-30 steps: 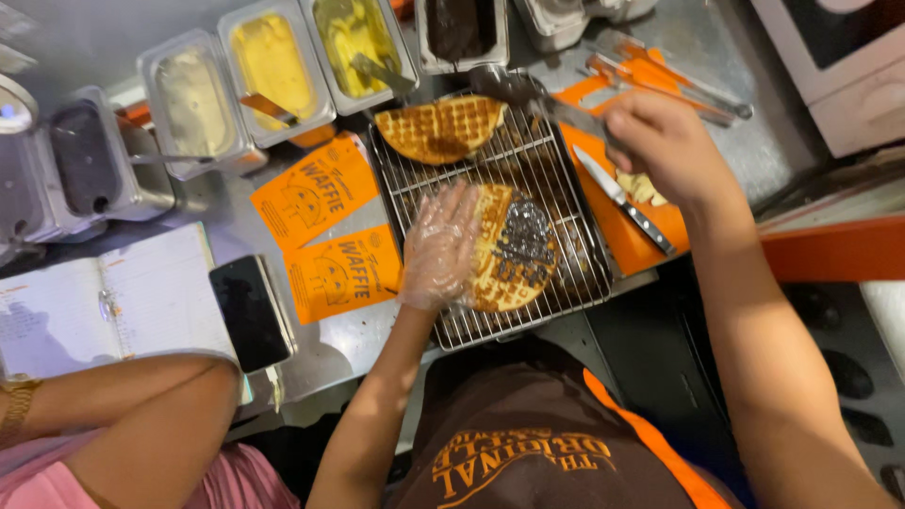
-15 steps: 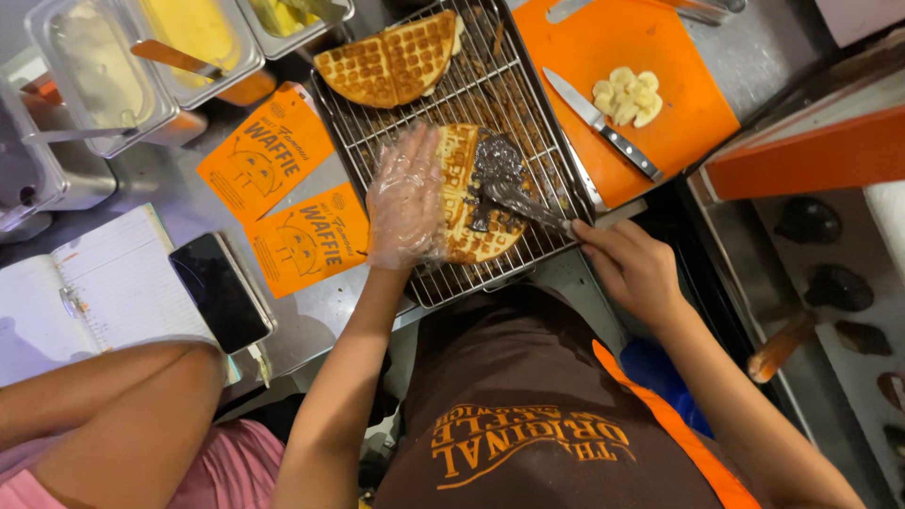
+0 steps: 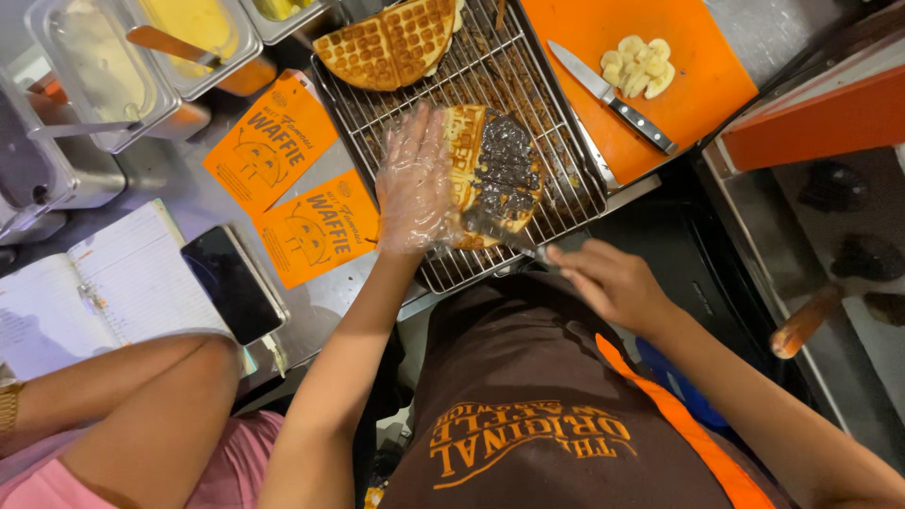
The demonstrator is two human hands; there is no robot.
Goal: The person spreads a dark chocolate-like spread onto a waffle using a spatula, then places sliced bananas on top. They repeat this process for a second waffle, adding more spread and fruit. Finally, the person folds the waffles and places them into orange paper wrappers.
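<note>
**Spreader drawn back to the near edge**

My right hand [image 3: 613, 283] has pulled toward my apron, dragging the spreader [image 3: 504, 236] to the waffle [image 3: 490, 174]'s near rim. Dark spread now covers more. My gloved left hand [image 3: 415, 184] has flattened alongside.

A: Count by kind?
B: Two waffles [image 3: 391, 42] [image 3: 490, 174] on one wire rack [image 3: 556, 179]; two orange paper sleeves [image 3: 269, 141] [image 3: 316, 231]; one knife [image 3: 613, 97]; one cutting board [image 3: 698, 85].
A: Left side?
B: One phone [image 3: 233, 283], one notebook [image 3: 94, 287].
</note>
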